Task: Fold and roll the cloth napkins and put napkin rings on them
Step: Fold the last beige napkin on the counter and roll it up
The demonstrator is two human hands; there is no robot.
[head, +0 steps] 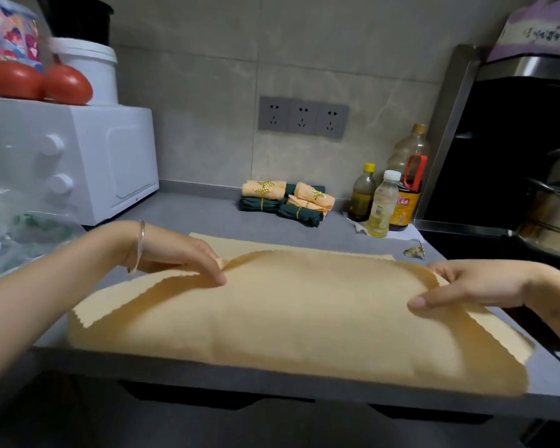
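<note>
Left hand (183, 258), right hand (469, 282): pinch grips.

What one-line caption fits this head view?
Left hand and right hand hold a tan napkin mid-fold on the grey counter; ringed rolls sit behind.

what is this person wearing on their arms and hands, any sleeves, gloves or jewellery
No sleeves or gloves are in view; both arms are bare as far as the picture shows them. The left hand has a thin silver bangle round its wrist. The right hand shows no ring, watch or bracelet, and its thumbnail looks short and unpainted.
</note>
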